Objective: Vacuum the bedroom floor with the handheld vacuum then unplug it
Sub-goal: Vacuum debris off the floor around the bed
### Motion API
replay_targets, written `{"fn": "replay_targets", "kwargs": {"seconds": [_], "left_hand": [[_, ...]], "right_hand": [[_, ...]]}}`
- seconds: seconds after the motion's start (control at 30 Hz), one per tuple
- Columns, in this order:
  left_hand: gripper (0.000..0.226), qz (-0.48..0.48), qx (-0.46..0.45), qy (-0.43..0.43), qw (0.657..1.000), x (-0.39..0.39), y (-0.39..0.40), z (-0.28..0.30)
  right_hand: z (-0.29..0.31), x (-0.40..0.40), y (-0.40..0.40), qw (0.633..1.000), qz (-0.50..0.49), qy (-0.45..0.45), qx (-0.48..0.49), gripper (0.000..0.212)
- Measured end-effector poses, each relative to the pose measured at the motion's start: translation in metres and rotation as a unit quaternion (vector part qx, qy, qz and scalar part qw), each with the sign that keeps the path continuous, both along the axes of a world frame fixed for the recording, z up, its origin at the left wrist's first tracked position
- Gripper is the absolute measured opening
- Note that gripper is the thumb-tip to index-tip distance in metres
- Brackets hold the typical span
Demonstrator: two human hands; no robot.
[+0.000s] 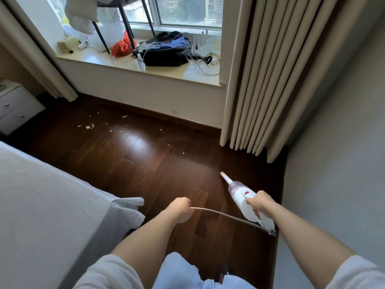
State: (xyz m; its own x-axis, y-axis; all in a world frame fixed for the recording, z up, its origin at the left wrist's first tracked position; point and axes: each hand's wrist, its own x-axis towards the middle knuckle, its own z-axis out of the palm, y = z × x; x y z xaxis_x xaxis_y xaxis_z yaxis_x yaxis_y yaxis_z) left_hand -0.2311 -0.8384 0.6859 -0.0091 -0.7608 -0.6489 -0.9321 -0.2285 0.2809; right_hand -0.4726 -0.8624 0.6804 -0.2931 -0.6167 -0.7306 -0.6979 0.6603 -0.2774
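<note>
**Mid-clean: vacuum in hand, scraps waiting near the window wall**

Seen from the wearer's head, looking down, a person stands on a dark wooden floor between a bed at nine o'clock and a grey wall at three. The right hand is curled round the handle of a white handheld vacuum, held low at about four o'clock — its slim nozzle points up the frame toward eleven, and whether the tip touches the boards cannot be told. The left hand, near the centre bottom, is closed round the power cord, which runs in a shallow curve from that fist to the vacuum's rear end.

Small white scraps lie scattered across the floor at roughly ten to eleven o'clock, below the window ledge and beside a white bedside cabinet; a few more specks trail toward the centre. Beige curtains hang at one o'clock, their hems meeting the floor.

The step in hand appears to be sweeping the nozzle toward that debris. To do it well, the nozzle probably wants to ride low and flat to the boards, moving in slow overlapping passes from the nearer specks outward to the larger cluster. The left hand's job seems to be feeding slack — keeping the cord lifted and behind the nozzle so it neither drags through the scraps nor tugs at the plug. Care near the curtain hems would avoid sucking in fabric.
</note>
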Motion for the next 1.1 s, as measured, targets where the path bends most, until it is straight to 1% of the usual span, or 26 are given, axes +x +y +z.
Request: {"fn": "replay_targets", "kwargs": {"seconds": [0.27, 0.4, 0.6, 0.8, 0.93, 1.03, 1.1], "left_hand": [[0.028, -0.016, 0.004, 0.016, 1.0, -0.001, -0.037, -0.005], [0.026, -0.028, 0.008, 0.012, 1.0, 0.014, -0.068, -0.008], [0.028, -0.025, 0.004, 0.021, 0.999, 0.043, -0.12, -0.011], [0.028, -0.052, 0.007, 0.021, 0.998, 0.064, -0.158, -0.012], [0.03, -0.066, -0.008, 0.027, 0.997, 0.069, -0.182, -0.01], [0.032, -0.055, -0.004, 0.026, 0.998, 0.083, -0.189, -0.012], [0.032, -0.027, 0.001, 0.026, 0.999, 0.102, -0.193, -0.014]], "right_hand": [[0.003, 0.004, -0.025, 0.999, -0.036, -0.013, -0.001, 0.04], [0.003, 0.016, -0.05, 0.999, -0.049, -0.022, -0.004, 0.04], [0.01, 0.043, -0.099, 0.999, -0.048, -0.011, -0.006, 0.037], [0.025, 0.063, -0.127, 0.999, -0.026, -0.02, -0.001, 0.03], [0.031, 0.082, -0.145, 1.0, -0.002, -0.017, 0.015, 0.031], [0.029, 0.105, -0.157, 0.999, 0.027, -0.014, 0.012, 0.027], [0.028, 0.121, -0.171, 0.999, 0.046, -0.01, 0.016, 0.024]]}}
